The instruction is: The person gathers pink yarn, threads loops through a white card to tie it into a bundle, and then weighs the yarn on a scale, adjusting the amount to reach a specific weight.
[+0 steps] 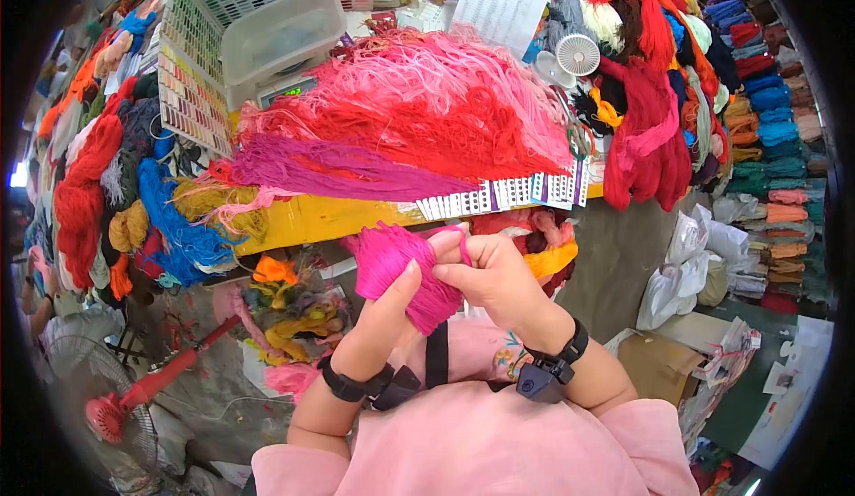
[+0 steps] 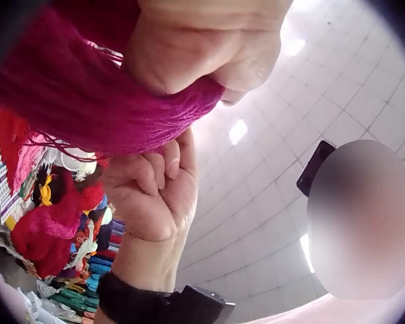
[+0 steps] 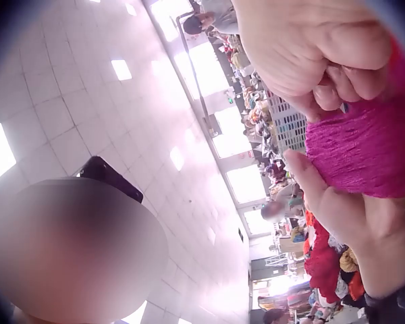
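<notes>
A bundle of magenta thread (image 1: 401, 269) is held in front of the person's chest. The left hand (image 1: 388, 311) grips it from below, its thumb lying along the near side. At the bundle's upper right end, the right hand (image 1: 499, 278) pinches a strand between thumb and finger, a small loop showing there. In the left wrist view, the magenta thread (image 2: 121, 111) spreads between both hands, and the right hand's (image 2: 148, 192) other fingers are curled. The right wrist view shows the left hand (image 3: 351, 212) round the bundle (image 3: 364, 148).
Pink and red thread (image 1: 419, 104) is heaped on the yellow-edged table (image 1: 329, 221), with purple thread (image 1: 338, 168) along its front. Behind stand a clear plastic bin (image 1: 283, 37) and colour charts (image 1: 191, 60). A red fan (image 1: 107, 416) is at the lower left; hanks hang on both sides.
</notes>
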Demonstrator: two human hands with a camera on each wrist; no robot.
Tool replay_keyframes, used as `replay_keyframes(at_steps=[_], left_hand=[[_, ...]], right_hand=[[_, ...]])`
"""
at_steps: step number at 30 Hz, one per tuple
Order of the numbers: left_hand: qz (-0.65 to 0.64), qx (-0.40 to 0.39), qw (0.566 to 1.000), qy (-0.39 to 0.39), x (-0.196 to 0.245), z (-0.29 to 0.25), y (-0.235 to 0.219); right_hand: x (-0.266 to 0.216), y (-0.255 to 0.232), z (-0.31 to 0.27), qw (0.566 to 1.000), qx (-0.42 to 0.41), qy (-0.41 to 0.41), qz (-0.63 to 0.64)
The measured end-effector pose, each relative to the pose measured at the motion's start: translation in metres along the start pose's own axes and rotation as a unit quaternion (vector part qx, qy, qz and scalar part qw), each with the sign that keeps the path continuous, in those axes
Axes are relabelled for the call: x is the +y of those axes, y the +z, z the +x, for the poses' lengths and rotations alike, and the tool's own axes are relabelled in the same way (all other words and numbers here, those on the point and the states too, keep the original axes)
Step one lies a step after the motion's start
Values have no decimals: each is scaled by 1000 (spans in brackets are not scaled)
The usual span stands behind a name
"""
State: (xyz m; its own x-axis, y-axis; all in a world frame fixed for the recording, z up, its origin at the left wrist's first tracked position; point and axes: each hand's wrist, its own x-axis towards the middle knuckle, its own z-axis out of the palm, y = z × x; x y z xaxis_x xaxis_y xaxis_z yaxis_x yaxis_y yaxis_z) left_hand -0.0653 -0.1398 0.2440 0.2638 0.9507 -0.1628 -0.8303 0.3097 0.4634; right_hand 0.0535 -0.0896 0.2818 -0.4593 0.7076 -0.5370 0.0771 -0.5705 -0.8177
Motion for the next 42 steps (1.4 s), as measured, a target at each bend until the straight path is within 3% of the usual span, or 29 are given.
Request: replay_keyframes(at_steps=[6,9,18,25,30,33,42], left_hand=[[-126,17,992,-22,4,1,-5],[-33,81,996,-10,1,1,-7],[-151,133,980,7,-3,5,-10],[-167,138,976,-23,5,6,-4],[-124,160,979,-24,4,6,-4],[-102,164,981,-15,0,7,-5],[-185,113,976,-24,-3,8,-14]], right_hand=[[5,-6,4,991,-19,14,128],[0,-4,3,985,-28,27,168],[-1,-9,5,987,-45,32,151],[-8,-9,4,995,-42,26,89],[-8,-3,6,998,0,22,56],[-1,-8,7,999,-17,7,44],[4,-14,9,994,-18,8,108]])
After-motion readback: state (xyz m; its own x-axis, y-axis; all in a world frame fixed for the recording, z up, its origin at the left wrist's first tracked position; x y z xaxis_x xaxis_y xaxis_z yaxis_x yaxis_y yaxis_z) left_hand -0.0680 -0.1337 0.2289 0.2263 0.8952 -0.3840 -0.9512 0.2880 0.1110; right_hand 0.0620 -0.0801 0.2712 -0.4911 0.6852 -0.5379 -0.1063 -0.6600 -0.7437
